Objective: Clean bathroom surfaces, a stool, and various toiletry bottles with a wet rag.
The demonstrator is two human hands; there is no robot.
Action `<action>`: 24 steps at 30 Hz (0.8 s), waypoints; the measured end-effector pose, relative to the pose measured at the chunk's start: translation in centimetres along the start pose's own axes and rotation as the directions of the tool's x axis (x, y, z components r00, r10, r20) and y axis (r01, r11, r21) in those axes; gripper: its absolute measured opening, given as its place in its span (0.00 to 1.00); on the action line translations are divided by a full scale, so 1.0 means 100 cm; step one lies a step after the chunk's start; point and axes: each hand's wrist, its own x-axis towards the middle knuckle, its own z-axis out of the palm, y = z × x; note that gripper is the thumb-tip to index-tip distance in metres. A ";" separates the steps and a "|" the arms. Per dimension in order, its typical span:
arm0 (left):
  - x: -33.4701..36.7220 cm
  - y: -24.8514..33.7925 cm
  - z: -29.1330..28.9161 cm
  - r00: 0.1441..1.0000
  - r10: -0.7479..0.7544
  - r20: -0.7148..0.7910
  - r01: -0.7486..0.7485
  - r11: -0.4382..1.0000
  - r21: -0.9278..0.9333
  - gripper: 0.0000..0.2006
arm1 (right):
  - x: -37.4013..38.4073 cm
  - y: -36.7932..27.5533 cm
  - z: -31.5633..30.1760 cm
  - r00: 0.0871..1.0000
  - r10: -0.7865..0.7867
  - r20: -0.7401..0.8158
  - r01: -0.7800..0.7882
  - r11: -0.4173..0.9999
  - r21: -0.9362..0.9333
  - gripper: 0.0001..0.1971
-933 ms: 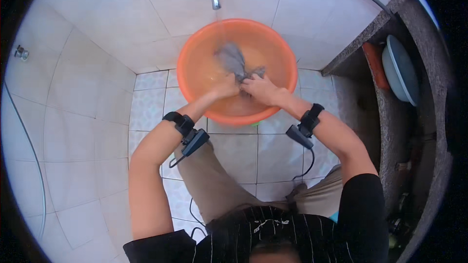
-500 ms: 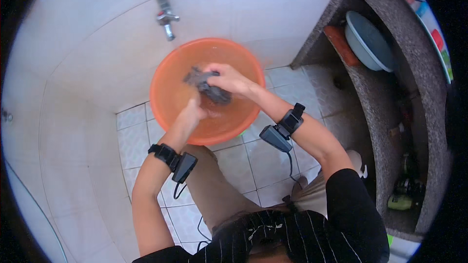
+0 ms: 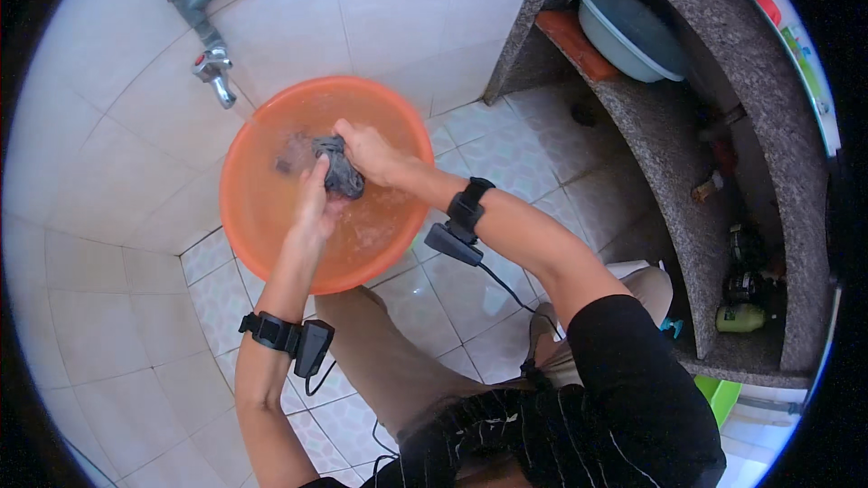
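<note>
A wet, bunched grey cloth (image 3: 336,168) is gripped between my two hands, above the water in a round orange basin (image 3: 233,190). My left hand (image 3: 314,203) closes on its near left side, thumb up along it. From the right, my right hand (image 3: 369,152) wraps around its upper side, fingers curled. Left of the cloth, a small dark patch (image 3: 283,165) shows in the rippled water; I cannot tell what it is. The undersides of both hands are partly hidden.
A metal tap (image 3: 215,77) juts from the tiled wall at the basin's far left. To the right stands a granite shelf (image 3: 646,140) bearing a pale blue basin (image 3: 628,32) and a brick (image 3: 576,45). Bottles (image 3: 741,318) sit lower down. Floor tiles (image 3: 466,294) surround my feet.
The cloth has been gathered into a tighter bundle, and my left hand has come up against it. The whole view has shifted, so the basin appears further left.
</note>
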 end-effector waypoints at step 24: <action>-0.024 0.036 0.083 0.877 0.478 0.052 -0.480 0.876 0.040 0.10 | -0.024 -0.024 -0.038 0.907 0.420 0.030 -0.269 0.523 0.809 0.36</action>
